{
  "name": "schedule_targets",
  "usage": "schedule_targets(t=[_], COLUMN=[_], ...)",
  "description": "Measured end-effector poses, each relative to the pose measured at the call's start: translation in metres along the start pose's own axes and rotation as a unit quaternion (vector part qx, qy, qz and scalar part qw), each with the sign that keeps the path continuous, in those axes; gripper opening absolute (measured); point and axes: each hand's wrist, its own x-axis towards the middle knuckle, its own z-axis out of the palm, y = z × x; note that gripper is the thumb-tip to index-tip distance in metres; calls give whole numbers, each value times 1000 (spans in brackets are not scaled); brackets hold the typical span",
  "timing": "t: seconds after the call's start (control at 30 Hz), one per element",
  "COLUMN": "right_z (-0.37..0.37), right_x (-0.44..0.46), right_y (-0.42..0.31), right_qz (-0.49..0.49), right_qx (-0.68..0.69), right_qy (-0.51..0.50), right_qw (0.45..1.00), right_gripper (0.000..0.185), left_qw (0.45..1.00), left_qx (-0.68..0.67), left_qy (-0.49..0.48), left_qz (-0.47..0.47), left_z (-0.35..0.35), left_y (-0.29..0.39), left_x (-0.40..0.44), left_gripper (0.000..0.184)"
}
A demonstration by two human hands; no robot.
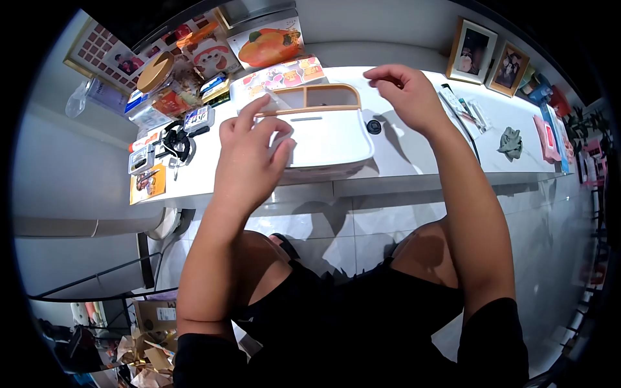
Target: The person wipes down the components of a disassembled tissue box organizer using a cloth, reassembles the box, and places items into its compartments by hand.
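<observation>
A white storage box [330, 139] with a wood-coloured rim stands at the table's front edge. Its back part is a framed section split by a divider; a white lid with a short grey slot covers the front. My left hand [252, 149] is over the box's left side, fingers bent and apart. A small translucent piece [278, 100] shows beside its index fingertip; whether they touch I cannot tell. To the right of the box, my right hand [414, 100] hovers above the table, fingers loosely bent, nothing visible in them. A small round black object [374, 127] lies beside the box.
At the left are a wooden-lidded jar [158, 81], black cables [178, 142] and an orange packet [148, 183]. A cartoon-bear box [284, 74] sits behind. On the right are picture frames [474, 50], a grey cloth [510, 143] and a pink pack [547, 139].
</observation>
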Motion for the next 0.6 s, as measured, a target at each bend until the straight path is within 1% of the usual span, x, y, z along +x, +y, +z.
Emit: schedule_targets(t=[0.03, 0.07, 0.1, 0.13, 0.2, 0.23, 0.3, 0.33, 0.43, 0.47, 0.53, 0.57, 0.6], right_z=[-6, -13, -14, -5, 1, -1, -9, -15, -17, -14, -10, -15, -16], right_x=[-1, -2, -4, -15, -19, -16, -6, -6, -8, -11, -15, -13, -14], right_y=[5, 9, 25, 25, 25, 25, 21, 5, 5, 0, -16, -17, -23], right_qz=[46, 91, 39, 40, 47, 47, 59, 128, 79, 77, 71, 107, 106], right_qx=[-86, -171, -245, -309, -339, -339, -322, -192, -18, -19, 85, 206, 204], right_qy=[-48, -94, -143, -159, -211, -211, -139, -107, -21, -24, -51, -105, -104], right_qw=[994, 976, 958, 937, 915, 916, 935, 967, 996, 997, 993, 967, 968], right_gripper=[35, 41, 50, 49, 50, 50, 51, 47, 40, 40, 40, 41, 41], left_qw=[1000, 999, 1000, 1000, 1000, 999, 1000, 1000, 999, 999, 998, 999, 999], left_qx=[13, 26, 21, 23, 25, 25, 12, 12, -3, -2, -9, -16, -17], left_qy=[12, 24, 20, 20, 19, 19, 11, 14, 20, 23, 20, 3, 5], left_qz=[2, 4, 4, 5, 1, 1, -4, -6, 36, 33, 53, 41, 43], left_z=[0, 0, -1, -1, -1, -1, -2, -2, 2, 4, 7, 6, 6], left_y=[-3, -6, -8, -8, -9, -8, -5, -4, 1, 3, 8, 12, 12], left_x=[0, 0, 1, 2, 1, 1, 0, -1, -5, -6, -8, -8, -8], left_gripper=[22, 21, 21, 21, 21, 21, 21, 21, 20, 20, 20, 20, 20])
